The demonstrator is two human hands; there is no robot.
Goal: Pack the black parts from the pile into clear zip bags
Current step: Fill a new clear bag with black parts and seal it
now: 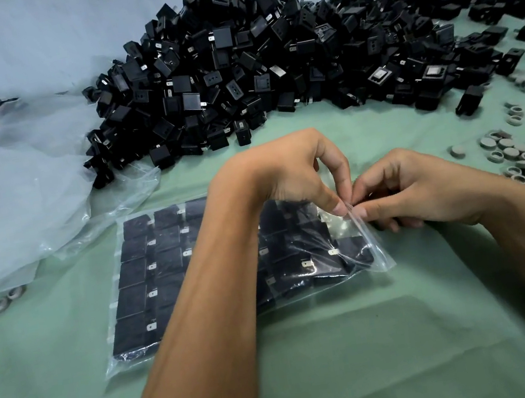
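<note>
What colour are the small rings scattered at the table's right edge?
Grey, the small round rings lying on the green table cover; head view.

Both hands [350, 191] pinching a filled zip bag [150, 287] at its mouth, pile of black parts [248, 62] behind

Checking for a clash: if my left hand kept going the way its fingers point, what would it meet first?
Probably the right hand: the left hand points right along the zip bag mouth, their fingertips nearly touching.

Table [367, 355], pale green covering. Lying on it: pile of black parts [265, 59]; filled clear zip bag [170, 280]; loose clear plastic sheeting [22, 204], left; scattered grey rings [521, 155], right.
</note>
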